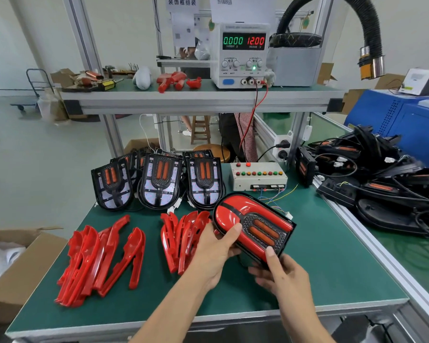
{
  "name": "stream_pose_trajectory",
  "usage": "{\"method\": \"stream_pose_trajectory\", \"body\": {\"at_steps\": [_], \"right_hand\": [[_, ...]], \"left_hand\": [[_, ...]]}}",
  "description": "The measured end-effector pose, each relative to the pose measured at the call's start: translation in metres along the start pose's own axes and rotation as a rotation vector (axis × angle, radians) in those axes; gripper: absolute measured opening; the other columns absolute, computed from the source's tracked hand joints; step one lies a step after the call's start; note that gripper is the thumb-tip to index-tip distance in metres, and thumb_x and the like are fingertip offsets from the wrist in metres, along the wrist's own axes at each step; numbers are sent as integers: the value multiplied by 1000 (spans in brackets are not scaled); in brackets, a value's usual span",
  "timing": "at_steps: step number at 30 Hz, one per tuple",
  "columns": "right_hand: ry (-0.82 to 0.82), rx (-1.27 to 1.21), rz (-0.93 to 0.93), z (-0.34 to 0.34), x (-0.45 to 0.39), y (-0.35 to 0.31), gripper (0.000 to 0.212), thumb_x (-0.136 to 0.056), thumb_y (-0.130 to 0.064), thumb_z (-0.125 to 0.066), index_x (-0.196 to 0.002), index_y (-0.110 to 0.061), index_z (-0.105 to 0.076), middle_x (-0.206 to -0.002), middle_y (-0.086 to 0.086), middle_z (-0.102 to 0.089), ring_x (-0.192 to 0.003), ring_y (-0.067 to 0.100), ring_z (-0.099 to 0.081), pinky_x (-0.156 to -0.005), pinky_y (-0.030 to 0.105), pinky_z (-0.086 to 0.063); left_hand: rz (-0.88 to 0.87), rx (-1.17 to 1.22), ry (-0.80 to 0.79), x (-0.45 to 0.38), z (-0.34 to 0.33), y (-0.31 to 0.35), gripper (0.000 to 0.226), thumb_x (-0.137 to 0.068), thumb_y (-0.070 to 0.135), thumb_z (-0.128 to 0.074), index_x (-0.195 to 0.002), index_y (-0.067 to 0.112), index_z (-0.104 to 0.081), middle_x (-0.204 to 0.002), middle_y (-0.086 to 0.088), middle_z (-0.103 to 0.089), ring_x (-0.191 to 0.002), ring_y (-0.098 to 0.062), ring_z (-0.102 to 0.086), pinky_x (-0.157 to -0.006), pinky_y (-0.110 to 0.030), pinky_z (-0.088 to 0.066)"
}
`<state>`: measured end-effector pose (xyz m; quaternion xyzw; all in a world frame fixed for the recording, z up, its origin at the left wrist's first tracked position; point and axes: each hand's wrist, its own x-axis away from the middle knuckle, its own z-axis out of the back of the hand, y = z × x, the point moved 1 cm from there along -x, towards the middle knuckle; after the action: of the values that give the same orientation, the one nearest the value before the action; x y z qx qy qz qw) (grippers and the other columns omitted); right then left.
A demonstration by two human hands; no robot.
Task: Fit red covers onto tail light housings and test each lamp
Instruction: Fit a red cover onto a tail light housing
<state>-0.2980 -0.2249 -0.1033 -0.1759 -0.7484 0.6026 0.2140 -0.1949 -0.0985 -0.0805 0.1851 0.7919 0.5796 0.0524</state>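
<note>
Both hands grip one covered lamp (254, 225) just above the desk (332, 263), right of centre: left hand (217, 248) on the rounded end, right hand (280, 273) under the near edge. Press evenly round the rim before plugging into the test box (258, 175).

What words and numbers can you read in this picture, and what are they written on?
"0.000" in green, over "CURRENT A": display of the power supply.
"12.00" in red, over "VOLTAGE V": same display.
"装饰框组装": paper sign at the top.
Small print by the supply's knobs: too blurred to read.
QR-code sheets hanging behind: too small to read.
Button box: no readable labels.
</note>
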Motion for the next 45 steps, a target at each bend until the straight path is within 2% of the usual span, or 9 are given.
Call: {"method": "stream_pose_trajectory", "body": {"at_steps": [10, 15, 21, 26, 30, 33, 40, 43, 45], "right_hand": [[53, 132, 179, -4, 0, -1, 38, -85, -55, -61, -98, -22, -76, -78, 6, -77, -68, 23, -74, -64, 23, -59], [44, 100, 192, -4, 0, -2, 34, -84, -53, -64, -98, -26, -79, -78, 7, -77, -68, 22, -74, -64, 21, -58], [65, 117, 207, -3, -1, 3, 36, -87, -55, -59, -99, -28, -78, -79, 5, -77, -69, 18, -73, -65, 18, -56], [95, 147, 213, -9, 1, 6, 30, -95, -56, -48, -103, -42, -73, -83, -6, -76, -70, 8, -69, -63, 15, -53], [108, 93, 184, -12, -1, 10, 25, -100, -44, -53, -107, -31, -73, -86, -1, -78, -76, 18, -75, -65, 31, -60], [98, 41, 170, -13, 0, 9, 29, -94, -44, -56, -108, -25, -73, -92, 2, -79, -78, 24, -76, -62, 26, -60], [107, 64, 205, -12, -1, 4, 29, -87, -57, -54, -103, -44, -76, -86, 4, -78, -73, 20, -74, -67, 24, -60], [116, 51, 211, -12, -1, 4, 28, -90, -55, -54, -103, -42, -76, -86, 4, -78, -73, 20, -74, -69, 26, -59], [116, 41, 197, -12, -1, 6, 28, -94, -51, -55, -105, -37, -76, -85, 6, -78, -73, 20, -74, -72, 28, -58]], "left_hand": [[-1, 20, -15, 2, 5, 0, 39, -92, 21, -74, -128, 14, -60, -120, -9, -74, -113, -30, -70, -90, -42, -59], [-5, 42, -19, 1, 6, -2, 39, -92, 19, -74, -128, 13, -59, -121, -11, -73, -116, -33, -68, -90, -43, -59], [-15, 9, -51, 3, 7, -3, 56, -81, 29, -79, -131, 15, -58, -123, -10, -73, -117, -31, -67, -98, -51, -57], [-59, -5, -16, 2, 5, -9, 46, -90, 20, -77, -131, 15, -57, -123, -7, -73, -118, -28, -67, -97, -52, -57], [-82, -23, 12, 5, 3, -13, 58, -81, 28, -86, -130, 16, -57, -120, -5, -74, -115, -24, -69, -95, -50, -59], [-80, -23, 10, 6, 5, -13, 70, -69, 38, -88, -128, 16, -58, -118, -5, -74, -113, -22, -70, -94, -50, -59], [-45, 10, 9, 7, 7, -7, 74, -68, 40, -92, -129, 18, -56, -121, -6, -73, -116, -25, -69, -94, -50, -59], [-50, 64, -18, 7, 6, -3, 57, -89, 49, -72, -133, 17, -55, -123, -9, -73, -114, -29, -71, -99, -49, -56], [-16, 178, 8, 8, 5, 0, 60, -89, 56, -58, -133, 15, -57, -120, -12, -74, -111, -30, -72, -95, -43, -55]]}}
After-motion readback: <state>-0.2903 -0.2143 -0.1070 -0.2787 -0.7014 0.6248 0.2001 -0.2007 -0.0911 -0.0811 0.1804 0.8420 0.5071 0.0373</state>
